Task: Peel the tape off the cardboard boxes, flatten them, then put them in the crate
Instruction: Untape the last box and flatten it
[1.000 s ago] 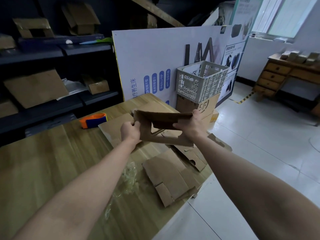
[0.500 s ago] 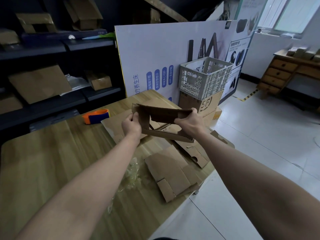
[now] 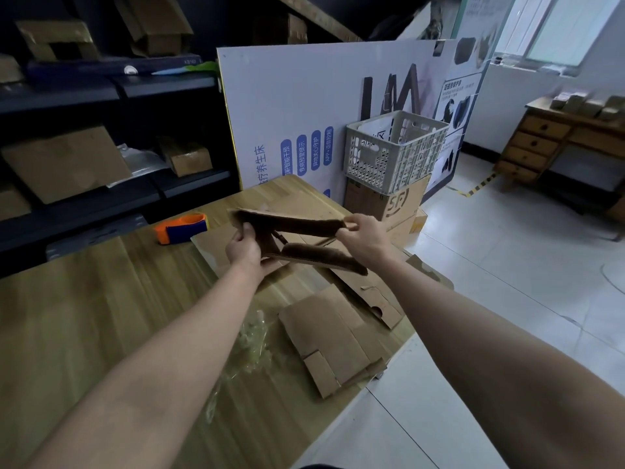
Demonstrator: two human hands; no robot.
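I hold a brown cardboard box point(image 3: 297, 225) above the wooden table point(image 3: 84, 299), squashed almost flat with its panels splayed. My left hand point(image 3: 245, 250) grips its left end, fingers curled round the edge. My right hand point(image 3: 363, 236) pinches the far right corner of the upper panel. The grey plastic crate point(image 3: 394, 152) stands beyond the table's far corner on top of a cardboard carton point(image 3: 389, 201). Flattened boxes point(image 3: 331, 336) lie on the table below my hands, next to a crumpled wad of clear tape point(image 3: 252, 340).
An orange and blue tape dispenser point(image 3: 181, 228) sits on the table to the left. A large white printed board point(image 3: 304, 113) leans behind the crate. Dark shelves point(image 3: 101, 164) with cardboard fill the left. A wooden desk point(image 3: 558, 137) stands at the far right across white floor tiles.
The box has collapsed from an open rectangular frame to a nearly flat shape between my hands. My right hand moved from the box's side to pinching its far corner.
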